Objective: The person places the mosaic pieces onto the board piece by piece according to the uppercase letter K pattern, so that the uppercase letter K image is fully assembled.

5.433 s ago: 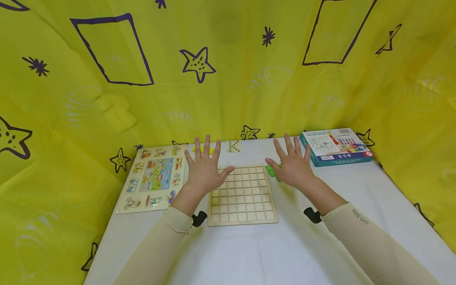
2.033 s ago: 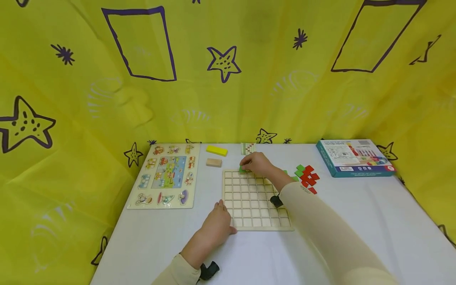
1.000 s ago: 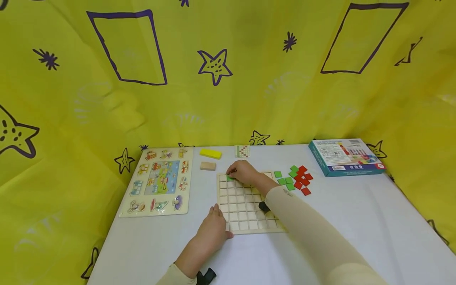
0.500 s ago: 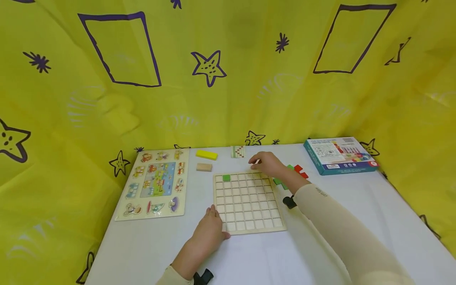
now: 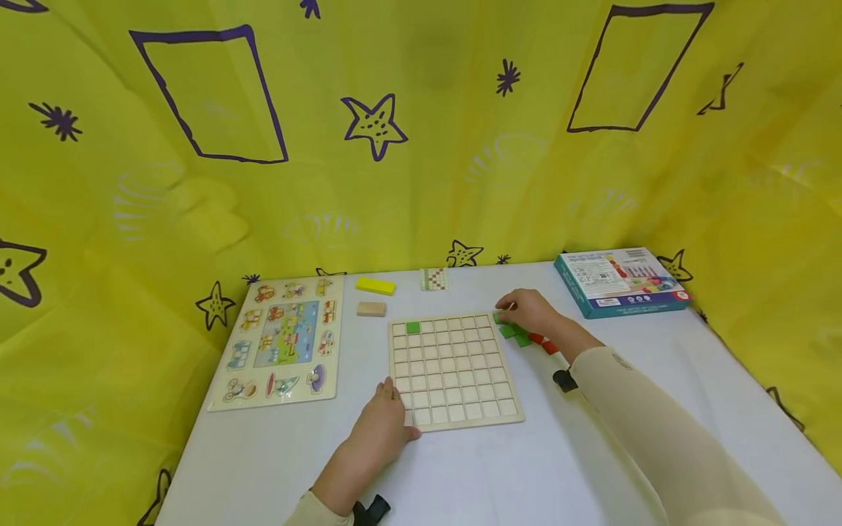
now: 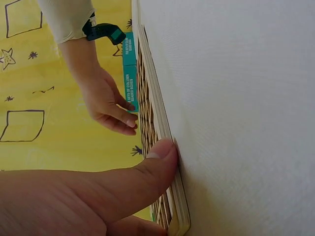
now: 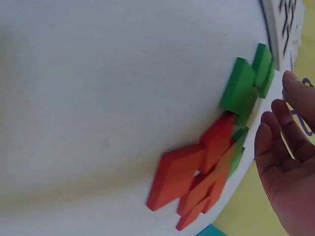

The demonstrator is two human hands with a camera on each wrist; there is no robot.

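Note:
A wooden grid board point(image 5: 454, 372) lies on the white table, one green square tile point(image 5: 413, 327) set in its top row near the left corner. My left hand point(image 5: 378, 427) holds the board's near left corner, the thumb point(image 6: 160, 152) against its front edge and the fingers along its left side. Just past the far right corner, my right hand point(image 5: 529, 313) hovers over loose green tiles point(image 5: 522, 340), fingers loosely bent. The right wrist view shows nothing between its thumb and fingers point(image 7: 266, 130). Red tiles point(image 7: 176, 174) lie beside the green ones, partly hidden by the hand in the head view.
A picture puzzle board point(image 5: 283, 343) lies at the left. Behind the grid are a yellow block point(image 5: 376, 286), a plain wooden block point(image 5: 371, 309) and a small pattern card point(image 5: 434, 279). A boxed set point(image 5: 621, 283) stands back right, before a yellow curtain point(image 5: 421, 183).
Both hands were spread over the table at first. The left then took the board's corner; the right set a green tile in the top row, let go and moved right to the loose tiles.

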